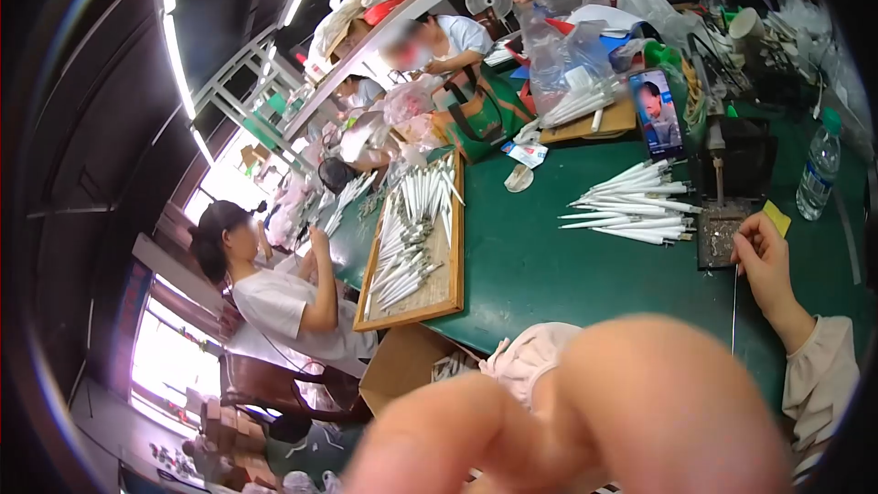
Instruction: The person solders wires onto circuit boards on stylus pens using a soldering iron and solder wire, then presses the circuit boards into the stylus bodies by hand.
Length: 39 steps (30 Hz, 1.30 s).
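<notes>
My right hand is at the right, by the base plate of a small bench press. Its thumb and finger pinch a thin, straight rod that hangs down toward me; its exact kind is unclear. Very close to the camera, my left hand looms large and blurred across the bottom, with a pale gathered sleeve behind it. Its fingertips fall outside the view, so what they do is hidden. Left of the press lies a fanned pile of white pens on the green table.
A wooden tray holds more white pens. A lit phone leans behind the pile. A water bottle stands at the right, near a yellow slip. A co-worker in a white shirt sits at the left; a green bag stands further back.
</notes>
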### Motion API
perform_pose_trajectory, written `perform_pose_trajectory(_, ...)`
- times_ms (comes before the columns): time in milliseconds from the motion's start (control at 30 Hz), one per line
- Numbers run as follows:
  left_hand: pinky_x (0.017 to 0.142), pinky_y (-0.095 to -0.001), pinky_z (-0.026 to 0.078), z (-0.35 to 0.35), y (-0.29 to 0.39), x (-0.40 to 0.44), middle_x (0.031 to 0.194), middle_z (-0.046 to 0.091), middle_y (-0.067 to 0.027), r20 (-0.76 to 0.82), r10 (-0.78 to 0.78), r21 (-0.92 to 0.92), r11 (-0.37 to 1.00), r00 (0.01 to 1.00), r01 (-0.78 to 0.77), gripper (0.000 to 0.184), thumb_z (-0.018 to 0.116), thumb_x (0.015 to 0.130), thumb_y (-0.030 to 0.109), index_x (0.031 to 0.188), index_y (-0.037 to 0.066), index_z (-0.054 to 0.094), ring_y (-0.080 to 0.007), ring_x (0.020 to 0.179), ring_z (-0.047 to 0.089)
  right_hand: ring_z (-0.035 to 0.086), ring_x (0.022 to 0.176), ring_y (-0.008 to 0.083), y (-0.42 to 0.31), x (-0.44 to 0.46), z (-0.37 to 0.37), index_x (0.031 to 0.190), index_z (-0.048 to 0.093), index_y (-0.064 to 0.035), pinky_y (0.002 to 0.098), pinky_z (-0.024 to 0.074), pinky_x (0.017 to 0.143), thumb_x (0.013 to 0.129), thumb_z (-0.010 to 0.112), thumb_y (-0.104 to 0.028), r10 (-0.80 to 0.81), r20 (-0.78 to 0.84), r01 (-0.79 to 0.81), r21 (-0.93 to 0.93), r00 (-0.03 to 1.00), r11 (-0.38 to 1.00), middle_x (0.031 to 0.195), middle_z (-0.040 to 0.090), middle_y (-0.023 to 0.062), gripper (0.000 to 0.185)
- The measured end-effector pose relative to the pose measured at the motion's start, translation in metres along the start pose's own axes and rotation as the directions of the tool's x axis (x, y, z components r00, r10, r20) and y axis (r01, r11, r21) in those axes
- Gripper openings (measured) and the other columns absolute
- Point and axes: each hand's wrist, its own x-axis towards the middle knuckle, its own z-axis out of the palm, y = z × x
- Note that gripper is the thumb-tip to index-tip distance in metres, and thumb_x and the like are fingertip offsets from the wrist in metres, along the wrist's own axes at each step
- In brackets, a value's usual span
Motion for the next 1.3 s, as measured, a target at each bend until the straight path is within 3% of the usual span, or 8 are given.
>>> perform_pose_trajectory(367,0.089,-0.0347,0.047,-0.012,-0.054,-0.003,0.123,0.054,-0.0115,0.270,-0.591,-0.371,0.665,0.760,0.649,0.040,0.044,0.095,0.026,0.127,0.002,0.045,-0.0224,0.114,0.052,0.046,0.054,0.0032,0.008,0.001,-0.003,0.088,0.048,-0.0064,0.0161,0.0349,0.046,0.089,0.052,-0.005,-0.004,0.023,0.005,-0.034,1.000,0.999,0.066,0.051,-0.0006,0.004)
perform_pose_trajectory(567,0.089,-0.0335,0.047,-0.026,-0.058,-0.033,0.122,0.055,-0.0106,0.445,-0.752,-0.016,0.536,0.486,0.844,0.043,0.041,0.098,0.031,0.128,0.001,0.044,-0.0213,0.114,0.053,0.047,0.055,0.0034,0.006,0.004,-0.003,0.088,0.048,-0.0052,0.0165,0.0353,0.047,0.090,0.052,-0.004,-0.034,0.042,0.036,-0.037,0.999,0.999,0.066,0.051,-0.0003,0.005)
perform_pose_trajectory(633,0.078,-0.0373,0.047,-0.055,-0.049,-0.064,0.102,0.060,-0.0133,0.355,-0.747,0.416,0.665,0.562,0.620,0.045,0.059,0.083,0.031,0.119,0.004,0.053,-0.0266,0.095,0.058,0.047,0.056,0.0036,0.004,-0.001,-0.005,0.088,0.048,-0.0048,0.0167,0.0355,0.047,0.090,0.052,-0.004,-0.031,0.053,0.033,-0.043,0.998,0.999,0.067,0.051,-0.0002,0.004)
perform_pose_trajectory(733,0.092,-0.0407,0.043,-0.127,0.020,-0.063,0.116,0.056,-0.0162,-0.081,-0.992,0.921,-0.038,0.093,0.388,0.045,0.065,0.080,0.026,0.117,0.004,0.054,-0.0327,0.107,0.053,0.048,0.057,0.0037,0.002,0.000,-0.003,0.088,0.049,-0.0044,0.0168,0.0362,0.048,0.089,0.052,-0.004,-0.017,0.042,0.019,-0.047,0.999,0.999,0.068,0.051,-0.0001,0.004)
perform_pose_trajectory(867,0.093,-0.0393,0.043,-0.246,0.156,-0.087,0.113,0.058,-0.0190,-0.801,-0.589,0.592,-0.806,0.105,-0.007,0.057,0.069,0.070,0.027,0.119,0.002,0.052,-0.0334,0.107,0.054,0.050,0.059,0.0037,0.002,0.001,-0.001,0.088,0.049,-0.0040,0.0171,0.0370,0.048,0.089,0.052,-0.004,-0.014,0.051,0.018,-0.078,0.999,0.997,0.069,0.052,-0.0002,0.004)
perform_pose_trajectory(933,0.100,-0.0436,0.038,-0.279,0.219,-0.110,0.128,0.045,-0.0200,-0.936,-0.351,0.339,-0.912,0.009,-0.231,0.082,0.072,0.063,0.035,0.130,0.002,0.038,-0.0352,0.121,0.042,0.050,0.059,0.0036,0.002,0.001,0.001,0.088,0.049,-0.0041,0.0171,0.0369,0.048,0.089,0.052,-0.004,-0.018,0.051,0.024,-0.112,0.999,0.993,0.069,0.052,-0.0004,0.004)
perform_pose_trajectory(1067,0.104,-0.0456,0.033,-0.336,0.278,-0.158,0.141,0.033,-0.0187,-0.935,-0.336,0.350,-0.927,-0.116,-0.137,0.096,0.072,0.059,0.037,0.138,0.003,0.029,-0.0340,0.132,0.029,0.049,0.058,0.0035,0.002,0.002,0.003,0.088,0.049,-0.0042,0.0169,0.0365,0.047,0.089,0.053,-0.004,-0.013,0.061,0.019,-0.112,0.998,0.994,0.068,0.052,-0.0005,0.004)
perform_pose_trajectory(1300,0.097,-0.0348,0.040,-0.366,0.253,-0.154,0.123,0.051,-0.0272,-0.953,-0.269,0.243,-0.954,-0.142,0.175,0.091,0.073,0.058,0.024,0.136,-0.001,0.034,-0.0363,0.116,0.049,0.048,0.054,0.0037,0.000,0.002,0.003,0.088,0.050,-0.0042,0.0169,0.0362,0.047,0.089,0.053,-0.005,-0.021,0.023,0.024,-0.134,1.000,0.991,0.066,0.052,0.0000,0.004)
